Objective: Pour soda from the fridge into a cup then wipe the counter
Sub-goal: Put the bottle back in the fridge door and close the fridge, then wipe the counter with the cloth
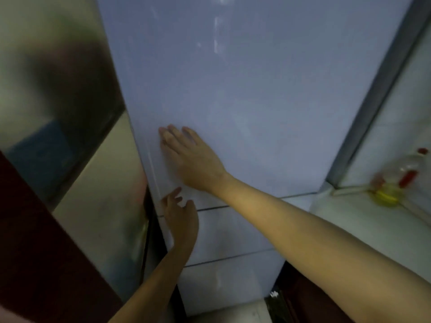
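Fridge (256, 101) door appears shut; soda not in view, presumably inside. Right hand (189, 157) lies flat on the door near its left edge, fingers straight, holding nothing. Left hand (180, 216) is at the door edge by the seam, fingers loosely spread, empty. Risk: no real purchase, so fingers may slip off; a sudden yank could topple whatever stands inside or shake the oil bottle (394, 183) on the worktop (349, 229) beside.

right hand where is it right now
In the head view, left of centre: the right hand lies open on the upper fridge door near its left edge, just above the left hand.
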{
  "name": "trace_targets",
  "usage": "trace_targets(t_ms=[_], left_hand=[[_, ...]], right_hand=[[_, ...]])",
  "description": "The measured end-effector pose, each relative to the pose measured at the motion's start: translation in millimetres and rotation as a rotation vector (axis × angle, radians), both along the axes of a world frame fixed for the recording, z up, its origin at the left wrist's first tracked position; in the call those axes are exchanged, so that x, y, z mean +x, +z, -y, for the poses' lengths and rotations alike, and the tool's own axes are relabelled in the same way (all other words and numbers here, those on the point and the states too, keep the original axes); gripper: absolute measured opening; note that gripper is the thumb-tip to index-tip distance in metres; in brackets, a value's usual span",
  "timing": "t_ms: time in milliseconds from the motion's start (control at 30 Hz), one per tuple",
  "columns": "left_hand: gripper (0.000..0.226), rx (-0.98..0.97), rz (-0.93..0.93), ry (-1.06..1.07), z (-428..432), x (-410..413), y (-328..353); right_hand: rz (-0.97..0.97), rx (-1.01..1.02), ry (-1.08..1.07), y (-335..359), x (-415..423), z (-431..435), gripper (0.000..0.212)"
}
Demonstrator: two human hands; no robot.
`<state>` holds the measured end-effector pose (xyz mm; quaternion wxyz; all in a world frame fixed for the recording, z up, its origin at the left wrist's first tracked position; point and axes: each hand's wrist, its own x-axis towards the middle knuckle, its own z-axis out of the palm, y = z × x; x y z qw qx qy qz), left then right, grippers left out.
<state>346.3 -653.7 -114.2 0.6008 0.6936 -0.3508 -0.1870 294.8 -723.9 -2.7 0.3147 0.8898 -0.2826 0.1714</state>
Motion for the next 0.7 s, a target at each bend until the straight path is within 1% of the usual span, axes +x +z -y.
trace_targets(t_ms=[67,133,233,300,400,533,600,700], left_hand=[[0.032,0.041,0.087,-0.096,-4.6,-11.4,-14.4],[0.028,0.097,0.123,-0.244,-8.6,-28.9,-30.7],[0.024,0.189,0.126,-0.461,-13.9,-63.7,-45.9],[0.023,0.221,0.171,-0.614,-18.1,-89.2,-50.2],[0.026,0.273,0.365,-0.839,-24.1,-130.9,-50.1],[0.026,0.239,0.664,-1.103,-42.6,-192.2,-38.5],[0.025,0.179,0.8,-1.225,-59.9,-223.9,-27.9],[0.025,0.095,0.935,-1.352,-93.7,-271.3,-12.2]], right_hand=[[-0.005,0.09,-0.079,-27.9,-25.2,-11.3,0.056],[-0.007,0.22,-0.188,-59.8,-62.8,-27.3,0.049],[-0.01,0.343,-0.386,-98.3,-130.9,-59.6,0.028],[-0.035,0.409,-0.522,-112.8,-179.2,-86.6,0.021],[-0.007,0.48,-0.705,-118.6,-249.3,-139.3,0.021],[0.053,0.554,-0.975,-111.9,-330.7,-217.7,0.026],[0.159,0.565,-1.11,-108.1,-366.0,-258.2,0.029],[0.332,0.524,-1.269,-104.1,-416.3,-323.2,0.029]])
